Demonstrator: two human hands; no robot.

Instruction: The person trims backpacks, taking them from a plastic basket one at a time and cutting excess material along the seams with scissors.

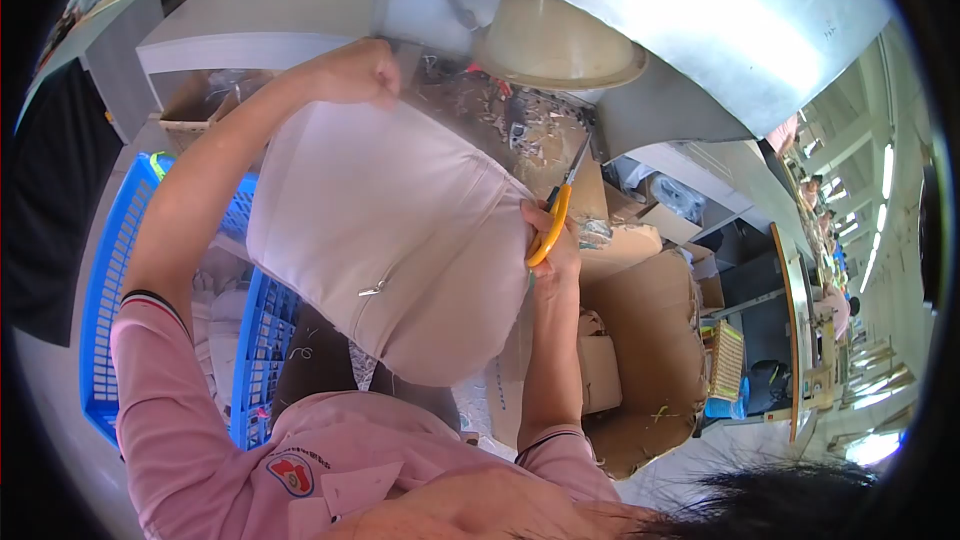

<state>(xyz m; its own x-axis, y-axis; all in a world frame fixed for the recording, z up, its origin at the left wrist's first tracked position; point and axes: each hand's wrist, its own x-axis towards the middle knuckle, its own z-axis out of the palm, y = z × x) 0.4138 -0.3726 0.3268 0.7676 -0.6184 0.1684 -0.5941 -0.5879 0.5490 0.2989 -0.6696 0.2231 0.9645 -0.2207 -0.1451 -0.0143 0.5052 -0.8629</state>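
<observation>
A pale beige fabric piece (pixel 370 190) with a seam and a small metal zipper pull (pixel 373 289) is spread between my two hands. My left hand (pixel 368 72) is closed on its upper edge, knuckles up. At the fabric's right edge, my right hand (pixel 555 240) is closed round the cloth and also holds scissors with yellow handles (pixel 550 230). The scissor blades point up and away. Fingers of my right hand are partly hidden behind the fabric and the handles.
Blue plastic baskets (pixel 100 340) with pale cloth stand at the left. A large open cardboard box (pixel 650 340) is at the right. Ahead hang a cream round bowl-like part (pixel 560 40) and a grey metal surface (pixel 700 10). Scraps lie on cardboard below.
</observation>
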